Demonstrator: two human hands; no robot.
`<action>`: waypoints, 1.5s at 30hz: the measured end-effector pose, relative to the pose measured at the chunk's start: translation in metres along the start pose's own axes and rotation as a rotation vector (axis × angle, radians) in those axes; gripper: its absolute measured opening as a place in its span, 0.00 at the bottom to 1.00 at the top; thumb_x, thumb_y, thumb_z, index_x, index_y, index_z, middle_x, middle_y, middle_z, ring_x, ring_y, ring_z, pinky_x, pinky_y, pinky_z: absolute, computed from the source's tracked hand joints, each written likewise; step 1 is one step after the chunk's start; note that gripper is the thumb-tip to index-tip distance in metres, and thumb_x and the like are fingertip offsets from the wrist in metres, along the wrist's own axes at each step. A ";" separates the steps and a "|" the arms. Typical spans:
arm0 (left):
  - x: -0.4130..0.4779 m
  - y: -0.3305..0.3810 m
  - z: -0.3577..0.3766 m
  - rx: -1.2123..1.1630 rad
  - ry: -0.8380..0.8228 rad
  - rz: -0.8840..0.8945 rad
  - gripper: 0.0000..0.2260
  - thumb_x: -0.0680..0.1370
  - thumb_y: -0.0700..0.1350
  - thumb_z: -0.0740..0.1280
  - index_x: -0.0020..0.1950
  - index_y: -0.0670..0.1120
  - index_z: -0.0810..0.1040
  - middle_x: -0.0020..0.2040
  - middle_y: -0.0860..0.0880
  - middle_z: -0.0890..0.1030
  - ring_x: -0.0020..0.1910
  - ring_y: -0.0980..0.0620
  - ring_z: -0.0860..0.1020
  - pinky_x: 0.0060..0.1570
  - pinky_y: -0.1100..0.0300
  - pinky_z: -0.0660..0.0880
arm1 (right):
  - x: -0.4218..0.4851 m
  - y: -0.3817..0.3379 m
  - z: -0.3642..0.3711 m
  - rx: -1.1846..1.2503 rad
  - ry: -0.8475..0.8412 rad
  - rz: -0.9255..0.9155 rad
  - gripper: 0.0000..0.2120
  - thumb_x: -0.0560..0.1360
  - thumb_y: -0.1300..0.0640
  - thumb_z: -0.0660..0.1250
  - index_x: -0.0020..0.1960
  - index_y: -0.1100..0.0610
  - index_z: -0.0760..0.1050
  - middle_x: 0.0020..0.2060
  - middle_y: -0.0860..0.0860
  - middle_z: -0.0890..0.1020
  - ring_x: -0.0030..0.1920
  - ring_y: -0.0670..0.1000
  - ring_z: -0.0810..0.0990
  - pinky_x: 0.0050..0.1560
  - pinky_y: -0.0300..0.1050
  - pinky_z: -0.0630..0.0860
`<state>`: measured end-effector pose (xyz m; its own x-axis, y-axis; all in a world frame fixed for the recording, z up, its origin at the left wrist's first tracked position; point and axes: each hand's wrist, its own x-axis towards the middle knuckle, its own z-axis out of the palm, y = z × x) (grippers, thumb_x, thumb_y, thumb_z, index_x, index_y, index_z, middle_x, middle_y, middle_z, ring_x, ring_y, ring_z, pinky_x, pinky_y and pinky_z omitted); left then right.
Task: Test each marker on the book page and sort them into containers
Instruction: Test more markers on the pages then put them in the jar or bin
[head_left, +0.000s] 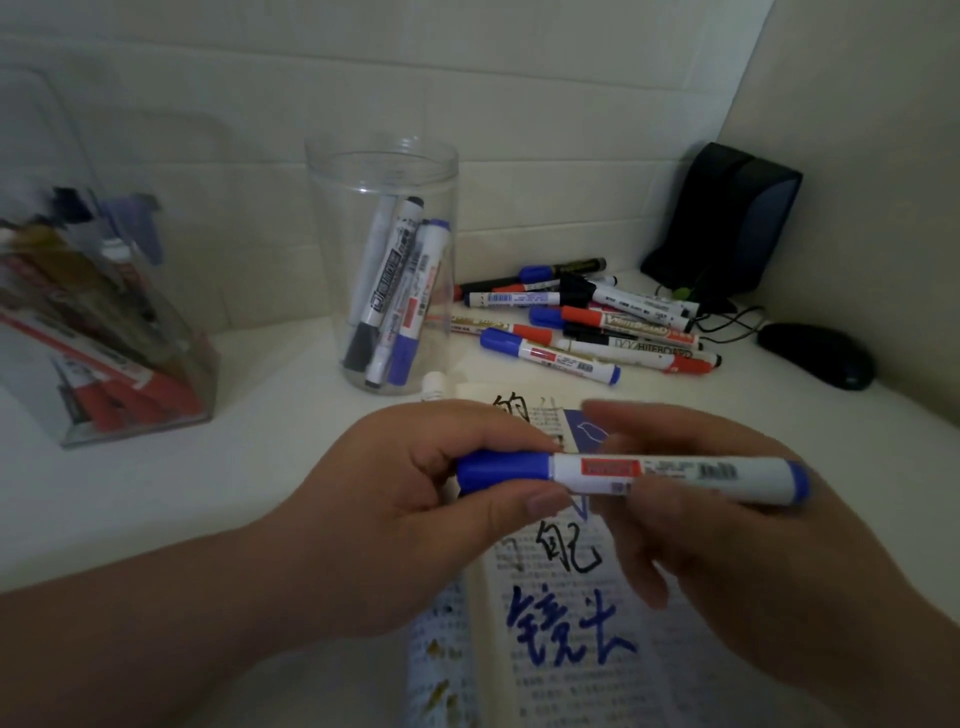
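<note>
A blue whiteboard marker (670, 475) lies level between both hands, above the open book (566, 613). My left hand (415, 509) grips its blue cap end with thumb and fingers. My right hand (737, 535) pinches the white barrel from behind. The book page carries black and blue handwritten characters. A round clear jar (384, 171) behind the book holds several markers. A clear rectangular box (171, 395) at far left holds several more. A loose pile of markers (582, 322) lies on the desk beyond the book.
A black mouse (815, 353) and a dark pouch (727, 223) with cables sit at the back right against the wall. A small white cap-like item (434, 384) stands by the jar's base. The white desk (208, 493) runs into a corner.
</note>
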<state>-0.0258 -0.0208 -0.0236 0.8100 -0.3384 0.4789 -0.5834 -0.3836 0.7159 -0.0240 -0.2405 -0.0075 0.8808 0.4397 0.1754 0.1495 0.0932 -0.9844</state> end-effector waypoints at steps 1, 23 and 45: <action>-0.001 -0.001 -0.001 -0.005 0.016 -0.025 0.09 0.75 0.58 0.69 0.53 0.58 0.81 0.41 0.56 0.82 0.39 0.54 0.80 0.39 0.61 0.76 | -0.004 -0.004 -0.007 -0.060 0.035 0.038 0.26 0.61 0.33 0.78 0.55 0.44 0.83 0.36 0.52 0.84 0.25 0.51 0.80 0.28 0.49 0.81; 0.003 -0.014 -0.009 -0.207 0.417 -0.060 0.20 0.78 0.69 0.55 0.44 0.53 0.72 0.33 0.50 0.73 0.31 0.55 0.70 0.33 0.57 0.68 | 0.032 -0.063 0.026 0.156 0.171 0.095 0.22 0.51 0.53 0.83 0.37 0.58 0.75 0.24 0.53 0.65 0.21 0.48 0.59 0.22 0.33 0.61; 0.005 -0.029 -0.007 0.455 -0.127 -0.022 0.02 0.76 0.51 0.67 0.45 0.55 0.78 0.44 0.58 0.77 0.47 0.59 0.72 0.51 0.57 0.73 | 0.146 0.008 -0.033 -1.407 0.127 0.274 0.13 0.75 0.49 0.71 0.58 0.47 0.75 0.50 0.46 0.79 0.49 0.47 0.77 0.50 0.44 0.76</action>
<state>-0.0043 -0.0055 -0.0379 0.8257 -0.4175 0.3794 -0.5553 -0.7202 0.4159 0.1206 -0.2054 0.0096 0.9761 0.2110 0.0525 0.2173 -0.9559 -0.1975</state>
